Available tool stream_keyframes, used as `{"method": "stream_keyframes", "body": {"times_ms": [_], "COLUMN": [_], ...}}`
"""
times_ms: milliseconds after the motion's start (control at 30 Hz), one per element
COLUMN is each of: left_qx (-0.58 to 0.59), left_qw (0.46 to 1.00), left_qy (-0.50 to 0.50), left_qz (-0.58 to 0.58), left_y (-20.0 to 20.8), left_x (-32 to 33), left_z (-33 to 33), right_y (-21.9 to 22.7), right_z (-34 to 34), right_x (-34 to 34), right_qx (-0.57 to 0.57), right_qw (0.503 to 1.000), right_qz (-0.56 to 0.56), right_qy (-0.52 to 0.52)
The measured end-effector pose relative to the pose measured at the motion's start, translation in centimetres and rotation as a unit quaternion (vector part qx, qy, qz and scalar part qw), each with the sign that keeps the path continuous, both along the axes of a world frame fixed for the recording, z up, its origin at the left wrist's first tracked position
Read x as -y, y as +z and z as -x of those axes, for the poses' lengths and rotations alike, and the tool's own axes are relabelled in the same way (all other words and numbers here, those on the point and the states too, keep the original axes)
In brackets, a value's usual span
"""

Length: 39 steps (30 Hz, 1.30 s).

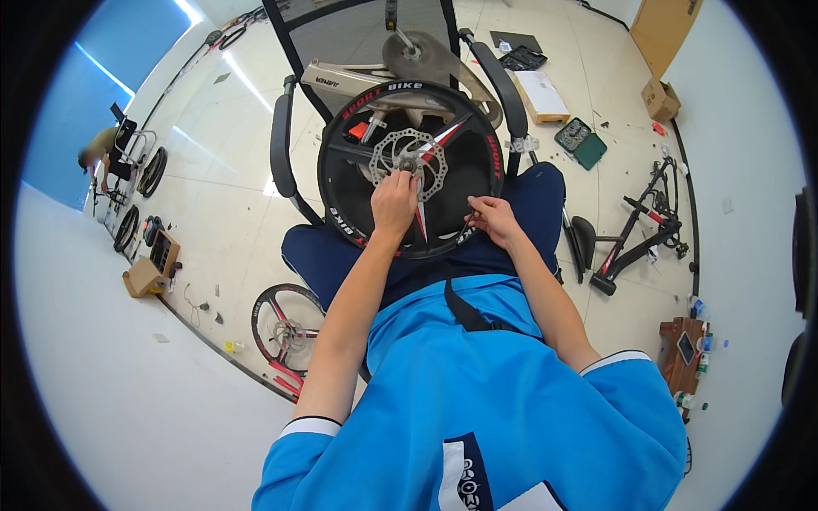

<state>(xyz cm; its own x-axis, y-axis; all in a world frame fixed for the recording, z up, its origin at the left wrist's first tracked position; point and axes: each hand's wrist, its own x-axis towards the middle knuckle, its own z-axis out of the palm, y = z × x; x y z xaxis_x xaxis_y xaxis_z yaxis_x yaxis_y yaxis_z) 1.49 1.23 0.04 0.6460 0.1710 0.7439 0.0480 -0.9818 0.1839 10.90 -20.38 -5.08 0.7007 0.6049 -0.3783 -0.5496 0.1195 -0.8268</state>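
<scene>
A black bicycle wheel [409, 170] is propped on the seated person's lap. Its brake disc [409, 162] is pinched by the left hand [394, 203]; its rim is touched by the right hand [494, 220].

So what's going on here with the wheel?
A seated person in a blue shirt has a black bike wheel propped on their lap. The left hand is at the hub, fingers on the brake disc. The right hand rests at the wheel's lower right rim. An office chair stands in front with a bike frame on it. Another wheel lies on the floor to the left.
</scene>
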Motion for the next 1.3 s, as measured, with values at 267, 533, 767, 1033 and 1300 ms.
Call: {"method": "stream_keyframes", "body": {"times_ms": [267,533,767,1033,1300], "left_qx": [0.019,0.014,0.008,0.020,-0.015], "left_qw": [0.999,0.993,0.987,0.984,1.000], "left_qy": [0.017,-0.056,-0.050,-0.022,-0.019], "left_qz": [0.032,0.102,0.150,0.176,-0.010], "left_y": [-0.4,0.2,0.3,0.0,-0.3], "left_x": [0.2,-0.2,-0.4,0.0,-0.7], "left_z": [-0.2,0.8,0.6,0.3,-0.4], "right_y": [0.0,0.0,0.0,-0.2,-0.2], "right_z": [0.2,0.3,0.3,0.3,0.2], "right_x": [-0.1,-0.2,-0.2,-0.2,-0.2], "right_qx": [0.020,0.025,0.030,0.038,0.052], "right_qw": [1.000,0.999,0.999,0.998,0.997], "right_qz": [0.011,0.012,0.017,0.018,0.040], "right_qy": [0.015,0.018,0.030,0.036,0.047]}}
